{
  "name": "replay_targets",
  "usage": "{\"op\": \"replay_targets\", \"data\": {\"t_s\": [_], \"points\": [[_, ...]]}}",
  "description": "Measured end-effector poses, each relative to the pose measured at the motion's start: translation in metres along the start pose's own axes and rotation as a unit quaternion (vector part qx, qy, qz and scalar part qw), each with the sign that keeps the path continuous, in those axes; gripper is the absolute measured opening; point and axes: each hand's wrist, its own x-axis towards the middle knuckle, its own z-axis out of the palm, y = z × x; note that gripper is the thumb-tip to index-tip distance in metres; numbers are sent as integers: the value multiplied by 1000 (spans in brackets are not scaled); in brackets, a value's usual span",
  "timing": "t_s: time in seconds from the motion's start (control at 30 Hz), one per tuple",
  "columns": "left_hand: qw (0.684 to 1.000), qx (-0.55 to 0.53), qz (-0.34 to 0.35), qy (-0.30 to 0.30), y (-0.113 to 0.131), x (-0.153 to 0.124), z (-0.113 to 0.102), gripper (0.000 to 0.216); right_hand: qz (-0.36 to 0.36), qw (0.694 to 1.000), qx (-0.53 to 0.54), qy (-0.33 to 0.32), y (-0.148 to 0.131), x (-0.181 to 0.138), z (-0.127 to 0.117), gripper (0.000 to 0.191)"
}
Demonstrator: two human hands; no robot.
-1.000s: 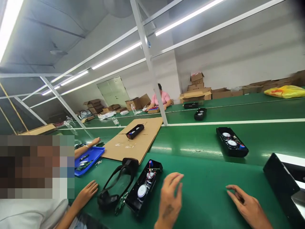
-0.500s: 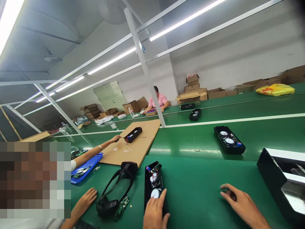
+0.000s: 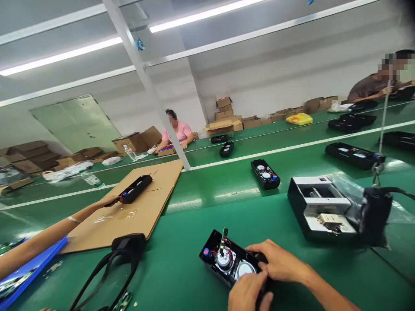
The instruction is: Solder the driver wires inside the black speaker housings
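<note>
A black speaker housing [image 3: 227, 259] lies open on the green belt in front of me, showing two round silver speakers, red and blue wires and an upright green circuit board. My right hand [image 3: 279, 261] grips its right end from above, and my left hand [image 3: 248, 291] holds the same end from below. Part of the housing is hidden behind my fingers. To the left lie a black strapped device [image 3: 128, 244] and a green circuit board [image 3: 123, 301].
A cardboard sheet [image 3: 126, 205] holds another black housing [image 3: 136, 188], touched by a co-worker's hand [image 3: 110, 201]. A blue tray [image 3: 26, 276] is at the lower left. A black-and-white boxy unit [image 3: 319, 207] and a hanging black tool [image 3: 376, 211] stand to the right.
The view has swung left. Both my hands have closed onto the housing, which has turned from lengthwise to crosswise on the belt. The co-worker's arm now reaches further across the cardboard.
</note>
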Motion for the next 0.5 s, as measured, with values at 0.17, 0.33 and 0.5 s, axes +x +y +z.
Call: {"op": "replay_targets", "data": {"t_s": [0.17, 0.33, 0.5], "points": [[982, 65, 127, 127, -20, 11, -48, 24, -27, 988, -127, -78, 2, 14, -56, 69], [956, 149, 231, 96, -37, 15, -55, 8, 56, 981, -186, 19, 6, 20, -93, 54], [965, 122, 215, 86, -23, 25, -36, 18, 47, 980, -153, 114, -32, 22, -56, 30]]}}
